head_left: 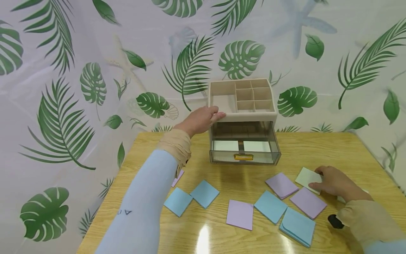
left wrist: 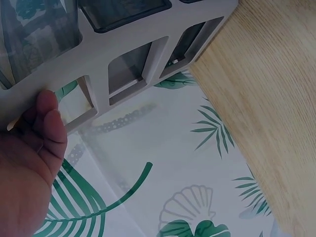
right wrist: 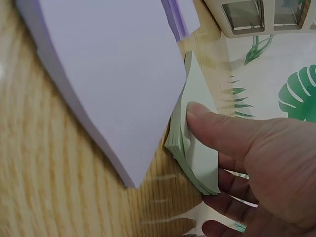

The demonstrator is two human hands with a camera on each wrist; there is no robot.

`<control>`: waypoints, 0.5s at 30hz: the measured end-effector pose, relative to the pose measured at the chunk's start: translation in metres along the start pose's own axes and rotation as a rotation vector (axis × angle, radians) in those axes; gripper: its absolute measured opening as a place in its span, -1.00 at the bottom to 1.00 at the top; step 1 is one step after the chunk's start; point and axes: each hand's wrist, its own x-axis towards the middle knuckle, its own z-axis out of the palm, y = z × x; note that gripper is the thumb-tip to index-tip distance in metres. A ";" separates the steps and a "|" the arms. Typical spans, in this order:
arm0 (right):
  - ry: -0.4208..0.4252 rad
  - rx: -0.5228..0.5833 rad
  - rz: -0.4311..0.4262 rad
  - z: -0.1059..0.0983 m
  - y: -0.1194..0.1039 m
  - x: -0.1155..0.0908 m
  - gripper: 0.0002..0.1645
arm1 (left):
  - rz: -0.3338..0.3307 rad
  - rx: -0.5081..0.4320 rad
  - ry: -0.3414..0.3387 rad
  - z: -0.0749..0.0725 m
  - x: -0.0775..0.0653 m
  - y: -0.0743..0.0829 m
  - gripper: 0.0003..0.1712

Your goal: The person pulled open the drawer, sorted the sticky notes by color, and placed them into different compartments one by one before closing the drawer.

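A cream desk organizer (head_left: 245, 116) with open compartments on top stands at the back of the table. My left hand (head_left: 201, 120) grips its upper left edge, fingers over the side wall (left wrist: 101, 59). Below, a clear drawer (head_left: 222, 157) with a gold handle is pulled out. Two pale green sticky note pads (head_left: 226, 145) lie side by side in it. At the right, my right hand (head_left: 337, 182) holds another pale green sticky note pad (head_left: 304, 177) by its edges, thumb on top. That pad (right wrist: 200, 121) is low over or on the wood; which, I cannot tell.
Purple sticky note pads (head_left: 240, 214) and blue sticky note pads (head_left: 270, 206) lie scattered across the table (head_left: 190, 233). A pale pad is partly hidden under my right wrist. A leaf-patterned sheet (head_left: 127, 106) hangs behind the table.
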 end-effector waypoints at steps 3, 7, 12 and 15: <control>-0.007 0.005 0.000 0.001 0.001 0.001 -0.04 | -0.016 -0.006 -0.014 -0.002 -0.001 0.003 -0.54; -0.017 0.016 -0.003 0.003 0.003 0.000 -0.04 | -0.049 -0.058 -0.035 -0.003 -0.004 0.006 -0.55; -0.003 0.015 -0.022 0.003 0.005 0.001 -0.06 | -0.029 -0.115 0.024 0.003 -0.010 0.003 -0.62; 0.004 0.011 -0.033 0.002 0.007 0.004 -0.07 | 0.006 -0.148 0.112 0.008 -0.015 0.000 -0.68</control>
